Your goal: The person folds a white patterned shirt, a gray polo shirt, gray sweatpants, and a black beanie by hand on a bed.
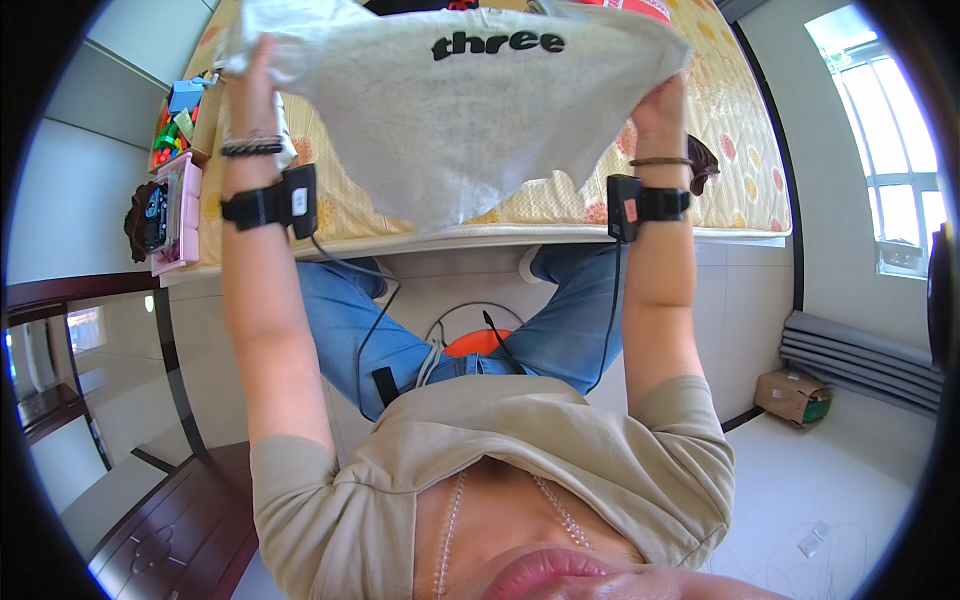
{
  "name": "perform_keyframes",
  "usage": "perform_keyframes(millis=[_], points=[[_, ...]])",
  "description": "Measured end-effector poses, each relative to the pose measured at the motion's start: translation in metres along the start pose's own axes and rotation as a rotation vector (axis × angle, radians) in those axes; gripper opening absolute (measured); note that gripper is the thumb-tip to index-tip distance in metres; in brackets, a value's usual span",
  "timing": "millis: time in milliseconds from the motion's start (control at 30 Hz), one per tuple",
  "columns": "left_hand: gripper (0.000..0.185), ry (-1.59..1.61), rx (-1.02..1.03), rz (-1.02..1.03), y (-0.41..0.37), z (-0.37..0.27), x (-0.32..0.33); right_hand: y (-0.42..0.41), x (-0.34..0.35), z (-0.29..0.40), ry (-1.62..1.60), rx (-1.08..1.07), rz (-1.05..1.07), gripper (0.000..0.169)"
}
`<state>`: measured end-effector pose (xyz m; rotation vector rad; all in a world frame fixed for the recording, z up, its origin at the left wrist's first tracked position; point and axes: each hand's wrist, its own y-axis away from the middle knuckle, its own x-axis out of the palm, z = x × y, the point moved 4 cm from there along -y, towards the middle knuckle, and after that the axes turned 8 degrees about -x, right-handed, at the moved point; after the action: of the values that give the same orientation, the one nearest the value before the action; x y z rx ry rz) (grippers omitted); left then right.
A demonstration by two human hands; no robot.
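Note:
A light grey cloth garment (465,120) hangs spread between my two hands, over the near part of the mattress. Black raised-looking lettering runs across its upper part, and its lower edge droops unevenly. My left hand (253,86) grips the garment at the left side, with some fabric covering the fingers. At the opposite side, my right hand (661,105) holds the other edge, its fingertips partly hidden by the cloth. Each forearm wears a strapped black device with a cable.
Beneath the garment lies a patterned mattress (739,180). Left of it stand a cardboard box of colourful pieces (174,135) and a pink plastic organizer (187,214). A dark brown cloth item (703,165) rests beyond my right wrist. Red-and-white packaging (637,9) shows at the top.

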<state>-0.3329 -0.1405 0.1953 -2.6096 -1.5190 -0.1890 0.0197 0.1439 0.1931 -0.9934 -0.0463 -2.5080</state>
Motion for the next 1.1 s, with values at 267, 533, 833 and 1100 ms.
perform_keyframes(millis=[267, 533, 833, 1100], points=[[0.073, -0.574, -0.604, 0.288, 0.1, 0.228, -0.021, 0.093, -0.177, -0.131, 0.455, 0.476, -0.282, 0.057], [0.021, -0.479, -0.535, 0.409, 0.106, 0.21, 0.002, 0.083, -0.144, -0.102, 1.417, 0.317, 0.194, 0.034], [0.011, -0.704, -0.474, 0.564, 0.189, 0.143, -0.077, 0.16, -0.132, -0.06, 1.605, 0.505, 0.761, 0.039], [0.026, -0.519, -0.337, 0.158, 0.124, 0.198, -0.09, 0.091, -0.12, -0.095, 1.6, -0.157, 0.275, 0.042]])
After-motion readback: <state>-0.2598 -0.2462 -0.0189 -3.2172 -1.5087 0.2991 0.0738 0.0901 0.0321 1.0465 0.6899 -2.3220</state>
